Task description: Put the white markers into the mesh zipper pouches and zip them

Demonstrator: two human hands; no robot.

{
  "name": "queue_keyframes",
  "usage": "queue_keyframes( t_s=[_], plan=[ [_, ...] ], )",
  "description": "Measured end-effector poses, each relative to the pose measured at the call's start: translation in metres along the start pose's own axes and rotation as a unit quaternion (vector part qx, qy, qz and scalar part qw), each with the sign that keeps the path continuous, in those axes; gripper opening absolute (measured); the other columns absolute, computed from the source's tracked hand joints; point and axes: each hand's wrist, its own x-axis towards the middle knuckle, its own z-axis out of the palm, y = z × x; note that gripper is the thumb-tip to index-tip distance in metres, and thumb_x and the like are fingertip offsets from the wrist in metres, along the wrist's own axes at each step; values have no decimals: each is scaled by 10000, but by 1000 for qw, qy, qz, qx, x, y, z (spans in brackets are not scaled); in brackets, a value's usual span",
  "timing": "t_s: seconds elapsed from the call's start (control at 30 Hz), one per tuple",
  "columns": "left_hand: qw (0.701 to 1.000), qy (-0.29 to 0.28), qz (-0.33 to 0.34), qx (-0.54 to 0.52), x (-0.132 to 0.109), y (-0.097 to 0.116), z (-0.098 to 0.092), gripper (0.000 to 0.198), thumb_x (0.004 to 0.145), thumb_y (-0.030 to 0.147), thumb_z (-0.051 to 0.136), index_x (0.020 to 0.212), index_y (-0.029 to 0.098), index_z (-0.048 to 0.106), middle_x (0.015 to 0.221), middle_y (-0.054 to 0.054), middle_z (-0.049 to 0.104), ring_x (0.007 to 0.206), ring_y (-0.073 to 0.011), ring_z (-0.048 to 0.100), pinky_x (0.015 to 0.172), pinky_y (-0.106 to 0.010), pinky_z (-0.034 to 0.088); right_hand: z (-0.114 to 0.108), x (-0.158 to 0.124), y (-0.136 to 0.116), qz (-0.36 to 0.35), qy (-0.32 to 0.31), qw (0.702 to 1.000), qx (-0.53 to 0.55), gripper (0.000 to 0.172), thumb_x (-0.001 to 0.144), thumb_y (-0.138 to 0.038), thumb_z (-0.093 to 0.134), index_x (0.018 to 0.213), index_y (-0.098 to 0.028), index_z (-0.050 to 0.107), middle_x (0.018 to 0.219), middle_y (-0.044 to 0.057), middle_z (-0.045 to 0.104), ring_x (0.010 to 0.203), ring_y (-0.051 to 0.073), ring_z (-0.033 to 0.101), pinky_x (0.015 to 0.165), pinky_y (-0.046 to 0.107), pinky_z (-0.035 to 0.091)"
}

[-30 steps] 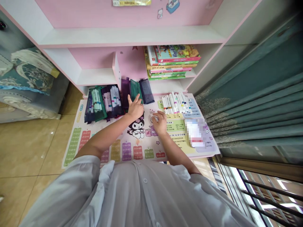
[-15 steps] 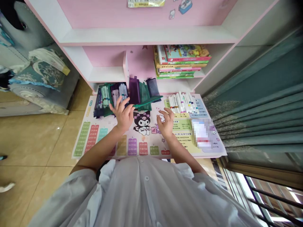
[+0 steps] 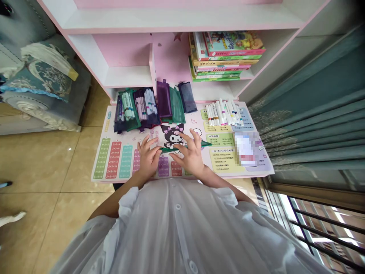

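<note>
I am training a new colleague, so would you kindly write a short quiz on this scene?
1. True or false: the thin dark green strip is touched by both the left hand and the right hand.
2. Which hand is nearer the loose white marker pens on the printed times-table desk mat?
3. Fill in the colour: the flat mesh pouch between the purple mesh pouch and the navy mesh pouch is ____.

Key: 1 true; 2 the right hand; 3 green.
</note>
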Motion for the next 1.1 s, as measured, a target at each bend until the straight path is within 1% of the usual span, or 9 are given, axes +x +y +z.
queue_keyframes(
  t_s=[0.07, 0.13, 0.23, 0.37, 0.53, 0.7, 0.8, 0.93, 1.1],
  plan=[
    [1000, -14, -8, -3, -7, -4, 3, 332, 1024, 353, 442, 913, 237, 733, 1308, -99, 666, 1453, -300, 412, 1216, -632, 190, 3, 0, -2, 0, -33, 999, -4, 191, 915, -410, 652, 962, -251, 748, 1391, 101, 598, 1489, 399, 296, 1182, 651, 269],
    [999, -30, -15, 1, -12, -6, 4, 334, 1023, 352, 440, 918, 240, 736, 1298, -100, 670, 1448, -306, 415, 1210, -650, 184, 7, 0, -3, -2, -53, 999, -6, 161, 929, -351, 632, 910, -251, 756, 1395, 89, 610, 1492, 390, 300, 1187, 661, 251],
    [999, -46, -22, 9, -15, -8, 3, 300, 1013, 347, 463, 948, 256, 741, 1289, -95, 675, 1438, -312, 424, 1202, -672, 169, 10, 0, -4, -4, -68, 998, -6, 184, 941, -313, 610, 855, -246, 759, 1389, 83, 621, 1491, 386, 306, 1184, 675, 246],
    [999, -45, -20, 24, -15, -12, 0, 227, 989, 351, 530, 966, 273, 742, 1287, -83, 676, 1423, -309, 443, 1196, -652, 180, 13, 1, -5, 4, -86, 996, -13, 202, 943, -307, 602, 833, -241, 758, 1398, 83, 612, 1489, 393, 308, 1172, 686, 267],
    [998, -56, -5, 33, -12, -14, -1, 158, 943, 381, 619, 970, 287, 743, 1288, -74, 679, 1411, -319, 459, 1190, -635, 179, 16, 2, -5, 11, -89, 996, -17, 226, 947, -318, 604, 798, -244, 757, 1374, 79, 628, 1468, 393, 343, 1167, 682, 283],
    [996, -74, -20, 43, -7, -11, -1, 157, 931, 375, 625, 899, 287, 750, 1297, -63, 677, 1416, -331, 448, 1190, -633, 151, 15, 3, -6, 8, -99, 995, -12, 204, 945, -330, 614, 847, -245, 772, 1382, 87, 624, 1471, 393, 344, 1175, 671, 280],
    [995, -85, -20, 44, -4, -9, -3, 150, 909, 371, 633, 880, 285, 752, 1307, -59, 669, 1427, -342, 432, 1199, -632, 114, 12, 5, -7, 1, -112, 994, -1, 205, 929, -392, 644, 904, -243, 783, 1391, 99, 619, 1478, 401, 332, 1179, 669, 272],
    [995, -89, -12, 51, -2, -5, -7, 126, 873, 336, 639, 869, 283, 752, 1309, -60, 663, 1423, -353, 435, 1199, -633, 98, 11, 8, -11, -5, -126, 992, 11, 283, 910, -488, 659, 928, -238, 790, 1381, 118, 622, 1472, 421, 337, 1168, 680, 274],
    [995, -87, 2, 55, -2, -3, -9, 116, 868, 331, 641, 888, 298, 750, 1307, -58, 667, 1419, -359, 439, 1193, -654, 89, 12, 10, -16, -2, -134, 991, 13, 288, 916, -508, 648, 950, -259, 790, 1384, 108, 620, 1473, 417, 345, 1163, 676, 282]
  ],
)
